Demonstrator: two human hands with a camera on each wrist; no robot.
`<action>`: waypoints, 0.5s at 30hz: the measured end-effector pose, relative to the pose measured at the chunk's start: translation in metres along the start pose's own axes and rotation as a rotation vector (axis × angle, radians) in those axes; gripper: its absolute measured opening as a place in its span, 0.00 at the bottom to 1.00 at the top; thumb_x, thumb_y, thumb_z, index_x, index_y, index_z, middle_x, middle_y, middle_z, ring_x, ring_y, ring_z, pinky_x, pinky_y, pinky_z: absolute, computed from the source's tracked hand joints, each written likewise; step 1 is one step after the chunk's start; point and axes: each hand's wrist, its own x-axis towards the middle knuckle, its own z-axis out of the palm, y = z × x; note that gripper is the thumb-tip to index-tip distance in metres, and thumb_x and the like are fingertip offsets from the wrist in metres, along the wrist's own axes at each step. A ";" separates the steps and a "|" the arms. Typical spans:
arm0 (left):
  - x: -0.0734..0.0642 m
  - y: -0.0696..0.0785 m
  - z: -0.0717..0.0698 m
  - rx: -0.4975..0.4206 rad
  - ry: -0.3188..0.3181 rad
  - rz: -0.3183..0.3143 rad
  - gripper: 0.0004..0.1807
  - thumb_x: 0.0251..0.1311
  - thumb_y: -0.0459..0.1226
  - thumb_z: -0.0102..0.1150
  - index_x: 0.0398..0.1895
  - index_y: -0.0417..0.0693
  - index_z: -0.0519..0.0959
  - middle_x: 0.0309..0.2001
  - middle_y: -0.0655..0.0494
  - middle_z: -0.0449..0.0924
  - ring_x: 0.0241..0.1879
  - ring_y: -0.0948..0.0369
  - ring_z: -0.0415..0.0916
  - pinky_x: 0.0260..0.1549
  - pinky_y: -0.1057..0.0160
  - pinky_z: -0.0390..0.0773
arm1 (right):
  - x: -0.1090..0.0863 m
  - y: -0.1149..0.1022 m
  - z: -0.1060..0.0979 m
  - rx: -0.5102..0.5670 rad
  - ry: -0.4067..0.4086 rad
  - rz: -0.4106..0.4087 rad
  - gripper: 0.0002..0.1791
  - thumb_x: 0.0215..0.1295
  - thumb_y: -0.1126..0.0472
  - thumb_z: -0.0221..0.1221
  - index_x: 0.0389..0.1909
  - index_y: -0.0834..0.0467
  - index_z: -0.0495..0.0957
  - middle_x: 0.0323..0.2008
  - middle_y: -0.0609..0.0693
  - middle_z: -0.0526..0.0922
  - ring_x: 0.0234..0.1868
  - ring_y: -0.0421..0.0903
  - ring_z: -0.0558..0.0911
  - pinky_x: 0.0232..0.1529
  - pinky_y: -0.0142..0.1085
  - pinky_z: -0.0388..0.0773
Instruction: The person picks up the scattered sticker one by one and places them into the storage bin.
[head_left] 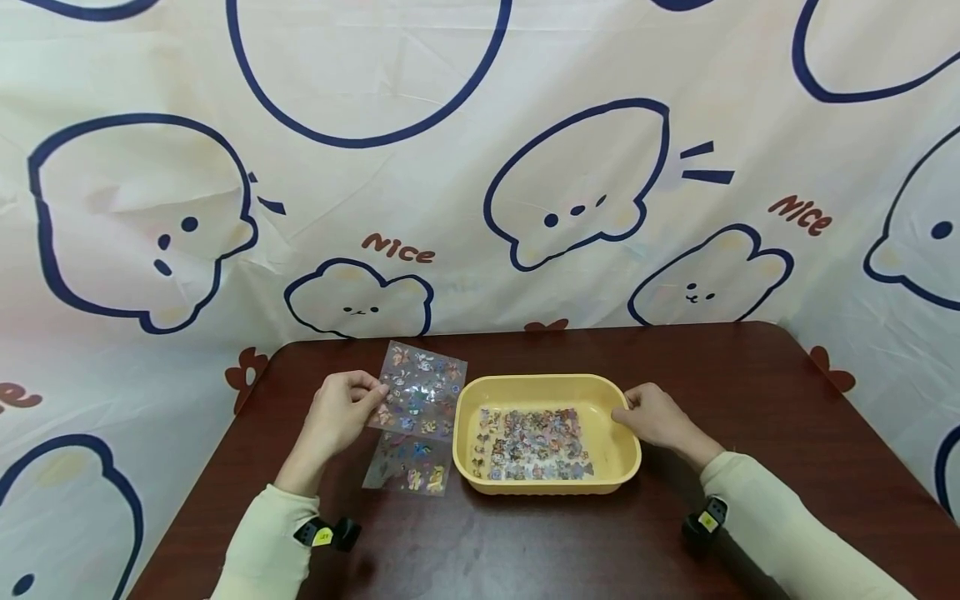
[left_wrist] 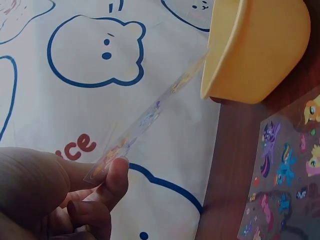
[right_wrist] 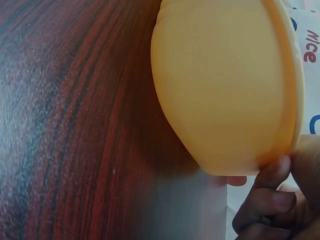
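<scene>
soft, even light is falling from above, glare is showing on the near table (head_left: 525,542); wrist views are blurring close up.

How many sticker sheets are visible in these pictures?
3. One sheet is pinched by the left hand. One sheet lies on the table below it. One sheet lies inside the yellow tray. More may be hidden underneath.

Sticker figures in tray (head_left: 628,450) too small
</scene>
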 end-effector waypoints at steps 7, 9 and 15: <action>0.002 0.005 0.008 -0.022 -0.018 -0.005 0.10 0.73 0.38 0.56 0.37 0.39 0.80 0.19 0.56 0.80 0.18 0.62 0.69 0.17 0.63 0.66 | 0.000 0.001 0.001 0.000 -0.002 -0.009 0.19 0.64 0.63 0.57 0.15 0.54 0.64 0.13 0.44 0.67 0.16 0.39 0.73 0.19 0.30 0.67; 0.002 0.006 0.011 -0.029 -0.028 -0.007 0.10 0.73 0.38 0.56 0.37 0.40 0.80 0.19 0.56 0.80 0.17 0.62 0.68 0.16 0.63 0.64 | 0.000 0.001 0.000 0.001 0.002 -0.004 0.19 0.63 0.63 0.57 0.15 0.54 0.64 0.13 0.44 0.67 0.16 0.39 0.73 0.19 0.30 0.67; 0.002 0.011 0.022 -0.037 -0.045 0.002 0.09 0.72 0.38 0.58 0.36 0.42 0.81 0.18 0.56 0.80 0.14 0.63 0.61 0.14 0.65 0.61 | 0.000 0.000 0.000 -0.003 0.003 -0.004 0.18 0.63 0.63 0.57 0.15 0.54 0.64 0.13 0.44 0.69 0.16 0.38 0.73 0.20 0.30 0.68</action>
